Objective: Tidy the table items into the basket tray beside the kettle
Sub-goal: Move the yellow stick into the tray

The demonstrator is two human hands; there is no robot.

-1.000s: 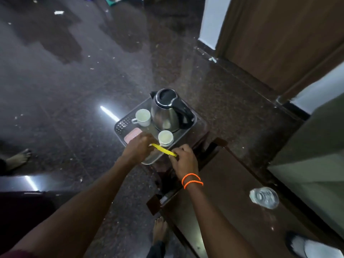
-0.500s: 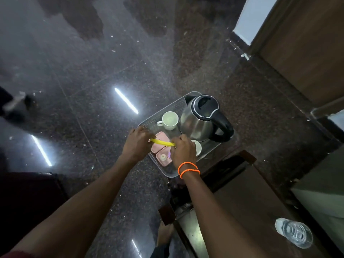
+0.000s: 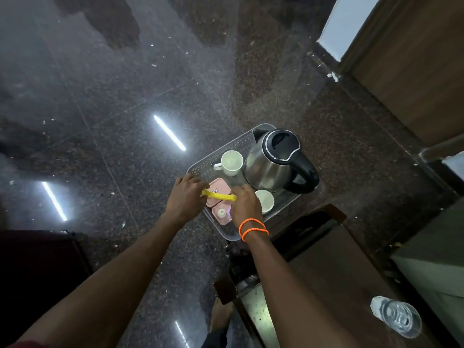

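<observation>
Hands [image 3: 216, 200] gripping yellow strip [image 3: 219, 195] (over tray [image 3: 200, 167])

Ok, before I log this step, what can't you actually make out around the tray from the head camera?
- Yellow strip: both ends hidden inside the left hand and right hand.
- Pink boxes: label too small to read, partly covered by the hands.
- Tray: near edge hidden behind the right wrist.
- Near cup: partly hidden by the right hand.
</observation>
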